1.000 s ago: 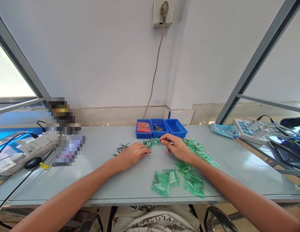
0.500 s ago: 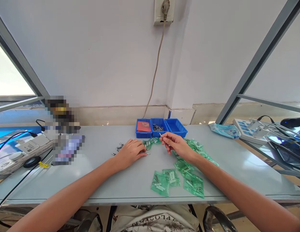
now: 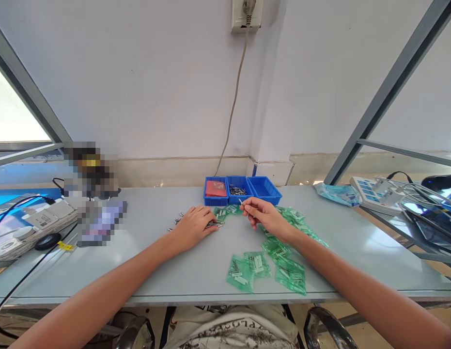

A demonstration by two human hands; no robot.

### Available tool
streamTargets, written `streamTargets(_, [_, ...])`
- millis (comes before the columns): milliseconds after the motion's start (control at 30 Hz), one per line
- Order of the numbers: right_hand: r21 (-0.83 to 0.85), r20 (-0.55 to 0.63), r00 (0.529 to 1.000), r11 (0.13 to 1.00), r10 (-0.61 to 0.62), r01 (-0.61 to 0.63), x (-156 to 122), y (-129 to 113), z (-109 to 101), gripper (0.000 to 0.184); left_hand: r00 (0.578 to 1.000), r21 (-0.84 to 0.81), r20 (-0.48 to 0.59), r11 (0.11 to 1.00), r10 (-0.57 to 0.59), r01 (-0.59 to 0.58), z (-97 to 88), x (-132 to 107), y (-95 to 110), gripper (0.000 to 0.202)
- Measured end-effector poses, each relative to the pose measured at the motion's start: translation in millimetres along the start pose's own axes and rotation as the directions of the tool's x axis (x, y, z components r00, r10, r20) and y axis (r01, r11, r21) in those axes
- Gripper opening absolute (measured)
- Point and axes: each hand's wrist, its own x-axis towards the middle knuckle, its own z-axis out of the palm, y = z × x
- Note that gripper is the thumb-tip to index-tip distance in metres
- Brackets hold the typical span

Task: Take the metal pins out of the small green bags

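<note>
My left hand [image 3: 192,227] rests low over the table, its fingers curled onto small silvery metal pins [image 3: 215,224] that show between thumb and fingertips. More loose pins [image 3: 178,219] lie just behind that hand, partly covered by it. My right hand [image 3: 263,215] pinches one thin metal pin [image 3: 241,201] between thumb and index finger, in front of the blue bins. Green plastic bags [image 3: 241,274] with pins and white labels inside lie nearer my body. Further green bags [image 3: 294,218] spread beneath and beside my right forearm, and a few [image 3: 227,211] lie between the hands.
Three joined blue bins [image 3: 265,199] stand near the wall; one holds red packets [image 3: 215,189], the middle one pins. A blue packet [image 3: 337,194] and a power strip [image 3: 374,198] with cables are at right. A black mouse [image 3: 48,241] and cables lie at left.
My left hand has shifted slightly, with several pins now showing between its fingers where one stuck out before. The right hand keeps its pin in nearly the same place.
</note>
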Motion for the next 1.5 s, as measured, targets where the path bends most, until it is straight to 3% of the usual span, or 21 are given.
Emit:
streamTargets(400, [-0.035, 0.024, 1.000, 0.999, -0.001, 0.002, 0.4, 4.2, -2.4, 0.035, 0.999, 0.030, 0.030, 0.999, -0.028, 0.027, 1.7, -0.3, 1.9, 0.023])
streamTargets(800, [-0.047, 0.017, 1.000, 0.999, 0.022, -0.021, 0.6, 2.3, -1.4, 0.037, 0.999, -0.018, 0.034, 1.000, 0.024, -0.024, -2.0, 1.0, 3.1, 0.021])
streamTargets(1500, [-0.045, 0.035, 0.999, 0.999, 0.024, -0.022, 0.9, 3.3, -1.3, 0.038, 0.999, 0.173, 0.025, 0.984, 0.030, -0.033, -2.1, -0.6, 1.2, 0.019])
